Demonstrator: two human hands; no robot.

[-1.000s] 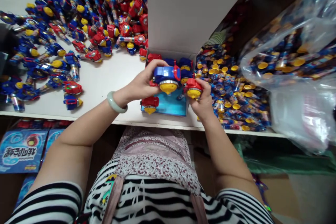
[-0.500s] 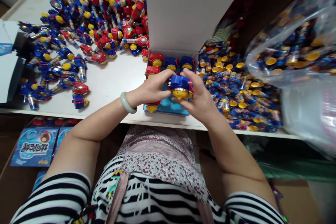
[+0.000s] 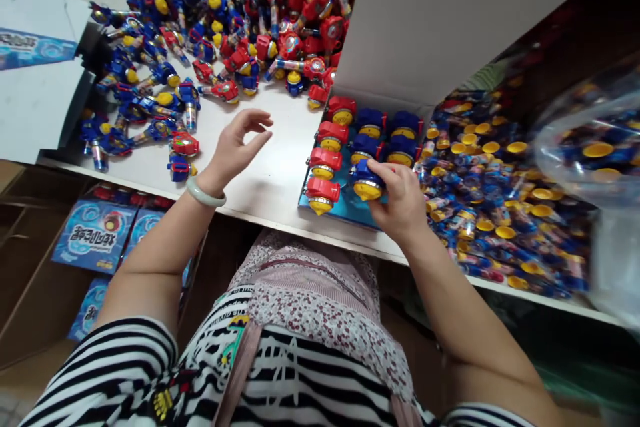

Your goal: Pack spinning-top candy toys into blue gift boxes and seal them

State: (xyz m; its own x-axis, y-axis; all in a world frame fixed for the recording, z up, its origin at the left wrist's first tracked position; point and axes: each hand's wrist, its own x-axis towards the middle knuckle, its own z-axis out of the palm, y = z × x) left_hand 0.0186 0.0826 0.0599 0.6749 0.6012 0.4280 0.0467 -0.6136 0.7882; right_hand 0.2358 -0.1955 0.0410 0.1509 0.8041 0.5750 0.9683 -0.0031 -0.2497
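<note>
My right hand (image 3: pixel 401 202) grips a blue spinning-top toy (image 3: pixel 367 181) with a yellow tip, low over the blue tray (image 3: pixel 347 212) in an open display box. A column of red spinning-top toys (image 3: pixel 325 163) fills the tray's left side. Several blue ones stand in the columns beside it, behind the held toy. My left hand (image 3: pixel 239 149) hangs above the white table to the left of the box, fingers apart and holding nothing. Nearest to it on the table are a red toy (image 3: pixel 184 143) and a blue toy (image 3: pixel 180 169).
A heap of red and blue toys (image 3: pixel 280 13) covers the table's back left. Right of the box lie many small tubes with yellow caps (image 3: pixel 505 231), beside a clear plastic bag (image 3: pixel 565 127). The box's raised white lid (image 3: pixel 430 20) stands tall. Printed blue boxes (image 3: pixel 95 233) sit below the table edge.
My left hand has left the toy and moved left over the table. My right hand has lowered the blue toy to the tray. The view has shifted left.
</note>
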